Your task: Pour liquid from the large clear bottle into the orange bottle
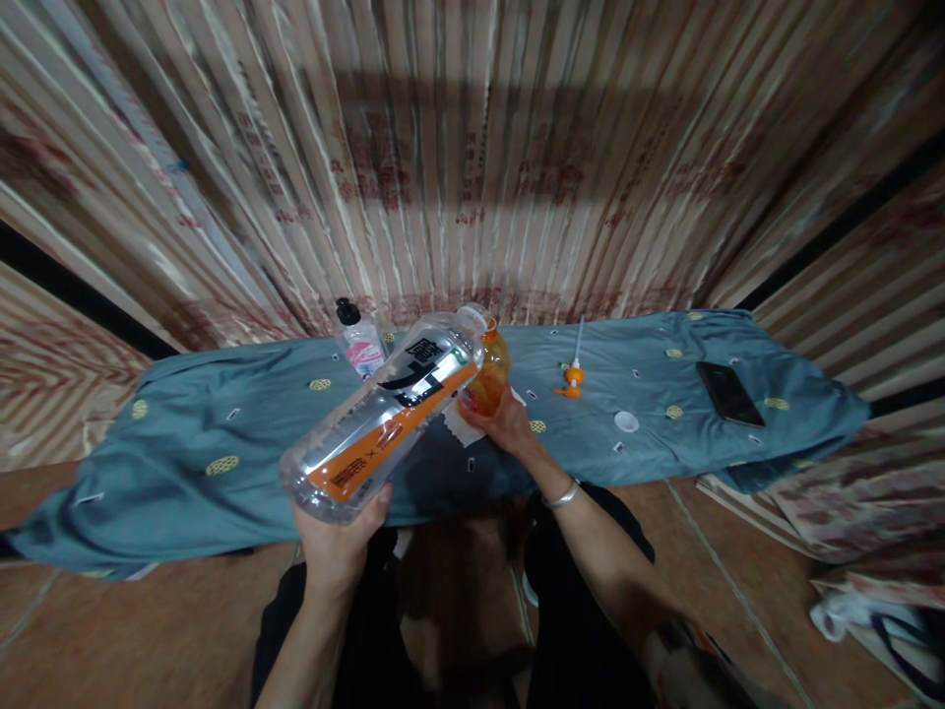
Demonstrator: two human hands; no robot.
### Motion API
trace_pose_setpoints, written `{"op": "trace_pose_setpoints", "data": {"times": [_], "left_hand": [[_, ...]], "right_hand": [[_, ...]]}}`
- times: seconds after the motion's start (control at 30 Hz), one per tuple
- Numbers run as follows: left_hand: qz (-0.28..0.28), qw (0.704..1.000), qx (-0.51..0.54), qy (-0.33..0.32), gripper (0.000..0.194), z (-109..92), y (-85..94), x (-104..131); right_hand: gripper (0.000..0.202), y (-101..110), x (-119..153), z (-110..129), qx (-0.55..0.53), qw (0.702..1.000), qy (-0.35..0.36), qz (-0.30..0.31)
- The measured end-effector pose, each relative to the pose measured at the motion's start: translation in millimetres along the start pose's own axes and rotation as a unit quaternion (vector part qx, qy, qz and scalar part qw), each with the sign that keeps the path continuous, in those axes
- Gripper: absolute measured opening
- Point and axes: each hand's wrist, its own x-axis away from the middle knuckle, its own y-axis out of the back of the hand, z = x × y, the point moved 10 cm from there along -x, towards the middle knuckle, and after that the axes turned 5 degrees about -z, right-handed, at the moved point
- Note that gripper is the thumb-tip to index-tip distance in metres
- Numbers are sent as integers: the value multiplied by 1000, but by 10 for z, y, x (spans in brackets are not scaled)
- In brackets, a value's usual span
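Cloth-covered worktop [266, 433] below. We grip the tilted clear bottle [384, 423] low in our left hand [334, 551], its mouth at the amber bottle [496, 369] clamped in our right hand [509, 425]; if either slips, any liquid could wet the paper [461, 425].

left fingers [379, 499] partly hidden behind large bottle [384, 418], curtain lettering [472, 150] blurred, left arm [306, 640] cut off below

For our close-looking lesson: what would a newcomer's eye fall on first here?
The large clear bottle, orange-labelled and tilted in the left hand, its mouth by the neck of the orange bottle in the right hand. Next, the bright orange pump top, lying on the teal cloth to the right.
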Motion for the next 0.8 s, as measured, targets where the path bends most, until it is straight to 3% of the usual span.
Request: {"op": "trace_pose_setpoints", "data": {"times": [0.53,0.8], "left_hand": [[8,999,45,-5,82,-156,-87,98],[3,998,56,-22,98,-260,-146,95]], "right_hand": [[68,-23,-4,55,3,1000,12,-1],[77,-55,-13,51,18,1000,4,-3]]}}
